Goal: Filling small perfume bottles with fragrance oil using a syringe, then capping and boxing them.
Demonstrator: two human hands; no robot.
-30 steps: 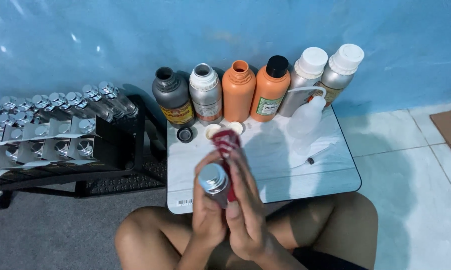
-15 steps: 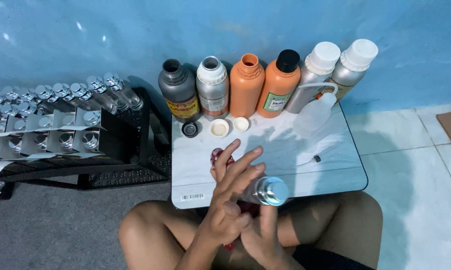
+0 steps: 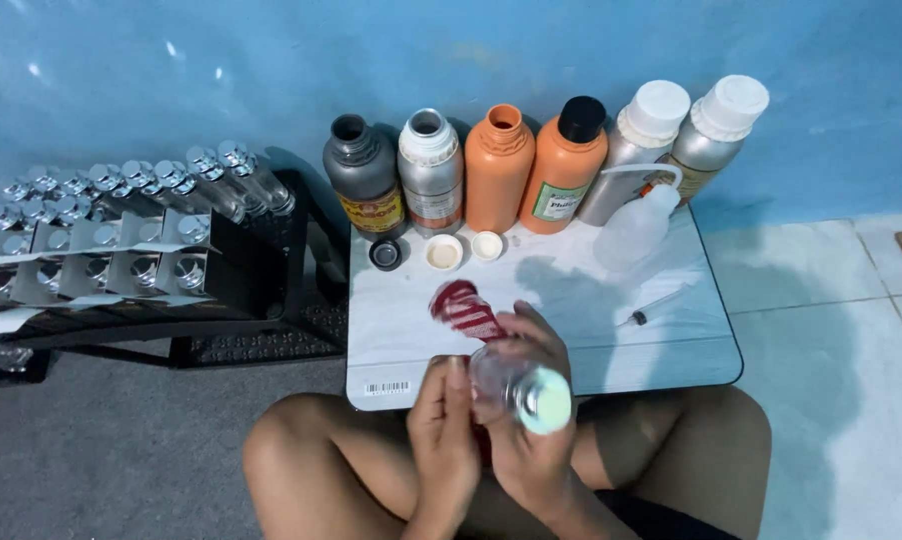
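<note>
Right hand (image 3: 531,440) grips the small bottle (image 3: 521,385) and red cloth (image 3: 466,308); left hand's (image 3: 443,430) fingers pinch at nine o'clock; best wipe steadily.

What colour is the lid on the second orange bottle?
Black. The lid tops the right-hand orange bottle, seen clearly in the head view.

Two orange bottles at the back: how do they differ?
The left orange bottle is uncapped, its mouth open; the right orange bottle wears a black cap. The right one shows a green-edged label, while the left one shows none from here. Both stand upright side by side against the blue wall.
</note>
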